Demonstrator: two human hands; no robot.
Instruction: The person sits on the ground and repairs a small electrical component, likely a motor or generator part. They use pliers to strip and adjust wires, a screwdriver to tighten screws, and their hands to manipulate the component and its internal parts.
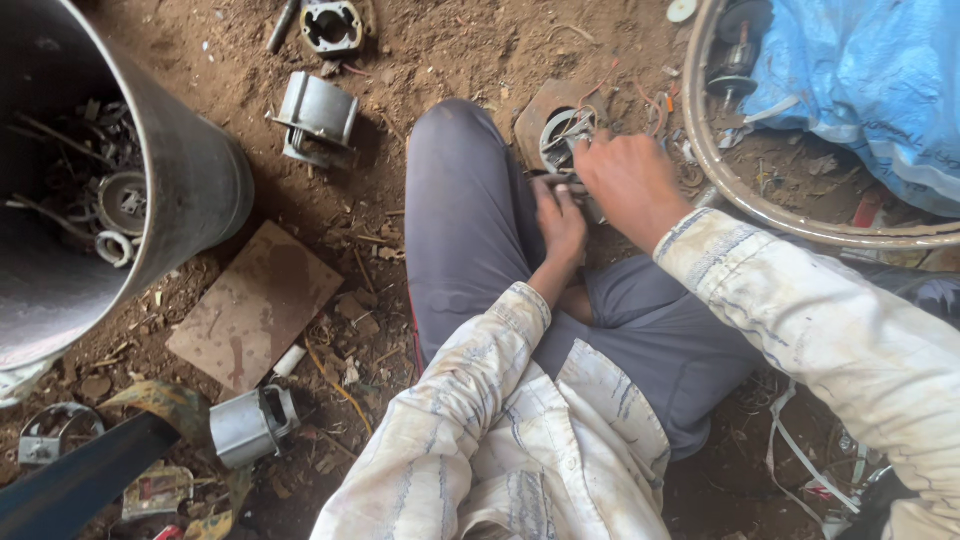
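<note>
Your stained, striped sleeves filled the bottom of the view, and beyond them your grey-trousered knee was drawn up on the dirt. Past the knee, your two hands met over a small metal motor part that sat on a flat brown piece on the ground. It lay just beyond your right hand, under the fingertips, with loose copper-coloured wire curling out just beyond your right knuckles. That hand was curled down onto the part, fingers bent and close together; whether they pinched anything I could not tell. Your left hand sat just beneath the right one, touching it, fingers folded narrowly around something small and dark at the part's near edge; what it was stayed hidden.

Further out beyond the right hand lay a curved metal rim, with a blue plastic sheet bundled inside it. To the far side of your left hand, past the knee, a grey metal housing lay on the soil, and a ring-shaped casting lay beyond that. Nearer you on that side were a flat brown board and a small grey cylinder. Well apart, at the edge, stood a big dark drum holding scrap rings and rods.
</note>
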